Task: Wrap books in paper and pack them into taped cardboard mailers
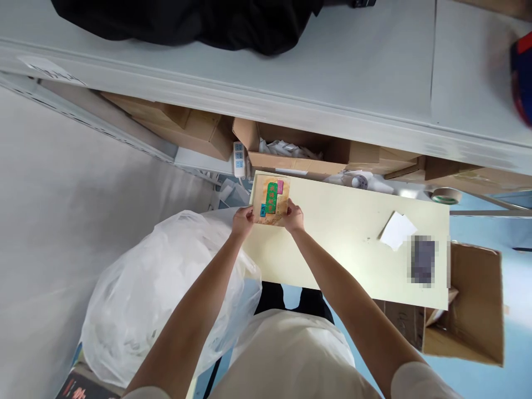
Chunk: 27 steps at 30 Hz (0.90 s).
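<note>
A flat, tan, nearly square packet (pixel 260 194) with green, pink and blue label patches is held between my two hands. My left hand (pixel 243 221) pinches its left edge, thumb on top. On the opposite edge, my right hand (pixel 294 216) grips it the same way. The packet is over the left end of a pale yellow table (pixel 332 238); whether it touches the tabletop I cannot tell. Whether it is a booklet or an envelope does not show.
White paper (pixel 398 230) and a blurred dark object (pixel 423 260) lie on the table's right side. A big white plastic bag (pixel 158 299) bulges at the left. Behind stand an open carton (pixel 297 162), a power strip (pixel 239 159) and a tape roll (pixel 446 195); another carton (pixel 477 299) is at right.
</note>
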Available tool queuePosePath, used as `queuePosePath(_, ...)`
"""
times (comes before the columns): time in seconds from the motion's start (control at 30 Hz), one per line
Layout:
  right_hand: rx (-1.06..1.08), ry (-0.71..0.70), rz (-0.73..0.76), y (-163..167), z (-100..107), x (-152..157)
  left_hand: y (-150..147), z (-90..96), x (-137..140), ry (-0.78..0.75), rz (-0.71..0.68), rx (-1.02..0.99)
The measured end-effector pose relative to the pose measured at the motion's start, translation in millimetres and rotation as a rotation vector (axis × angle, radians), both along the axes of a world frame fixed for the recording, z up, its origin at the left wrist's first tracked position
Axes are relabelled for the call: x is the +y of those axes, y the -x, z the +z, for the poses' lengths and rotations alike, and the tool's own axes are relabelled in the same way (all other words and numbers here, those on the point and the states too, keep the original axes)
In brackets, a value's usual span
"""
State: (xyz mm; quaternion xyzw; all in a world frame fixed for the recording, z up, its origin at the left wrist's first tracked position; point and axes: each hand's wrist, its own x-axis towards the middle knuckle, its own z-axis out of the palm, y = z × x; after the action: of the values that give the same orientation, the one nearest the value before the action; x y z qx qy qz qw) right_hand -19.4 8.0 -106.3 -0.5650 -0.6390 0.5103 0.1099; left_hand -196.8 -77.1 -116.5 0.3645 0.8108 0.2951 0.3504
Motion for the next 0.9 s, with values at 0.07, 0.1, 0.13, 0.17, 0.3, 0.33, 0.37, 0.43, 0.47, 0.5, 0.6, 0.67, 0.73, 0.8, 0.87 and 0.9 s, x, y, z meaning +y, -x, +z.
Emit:
queuePosePath(0.07, -0.089, -0.037, -0.040, 0.1, 3.8, -3.2, -1.6, -0.2, -1.7, -0.003, -0.008, 0.009)
queuePosePath(0.1, -0.128, -0.046, -0.067, 0.0, 5.9, -4.7, -2.4, -0.2, -2.4, -0.006, -0.014, 0.010)
queuePosePath(0.13, -0.146, -0.048, -0.068, -0.3, 8.0, -6.1, -3.2, 0.1, -3.0, -0.009, -0.020, 0.013)
queuePosePath(0.17, -0.156, -0.050, -0.068, -0.7, 9.9, -7.4, -3.8, 0.6, -3.5, -0.012, -0.027, 0.017)
queuePosePath(0.3, -0.158, -0.036, -0.098, -6.5, 16.8, -12.4, -5.5, 6.7, -4.1, -0.028, -0.022, 0.045)
queuePosePath(0.33, -0.151, -0.022, -0.109, -9.7, 18.9, -14.2, -6.2, 9.7, -4.2, -0.036, -0.017, 0.053)
queuePosePath(0.37, -0.139, -0.006, -0.118, -13.9, 21.3, -16.6, -7.4, 13.4, -4.4, -0.048, -0.015, 0.058)
queuePosePath(0.43, -0.107, 0.022, -0.128, -26.1, 27.3, -23.8, -12.0, 23.2, -5.1, -0.082, -0.021, 0.065)
queuePosePath(0.47, -0.089, 0.027, -0.134, -34.4, 30.6, -28.8, -15.6, 29.0, -5.6, -0.109, -0.035, 0.064)
queuePosePath(0.5, -0.070, 0.030, -0.145, -44.3, 34.1, -34.6, -20.4, 35.2, -6.1, -0.146, -0.057, 0.059)
queuePosePath(0.6, -0.010, 0.046, -0.193, -82.5, 43.5, -55.7, -39.9, 54.6, -7.9, -0.294, -0.157, 0.036)
queuePosePath(0.67, 0.028, 0.080, -0.228, -112.5, 48.6, -68.8, -55.5, 67.1, -7.7, -0.369, -0.229, 0.021)
queuePosePath(0.73, 0.046, 0.112, -0.265, -142.3, 54.1, -76.7, -71.2, 79.5, -4.8, -0.397, -0.291, 0.001)
queuePosePath(0.8, 0.050, 0.112, -0.297, -169.1, 61.9, -76.5, -86.7, 93.2, 1.7, -0.410, -0.353, -0.018)
queuePosePath(0.87, 0.062, 0.081, -0.322, -191.6, 73.4, -68.2, -102.7, 109.1, 12.0, -0.421, -0.415, -0.026)
queuePosePath(0.9, 0.075, 0.055, -0.336, -201.3, 80.6, -61.6, -111.3, 118.1, 18.3, -0.428, -0.445, -0.025)
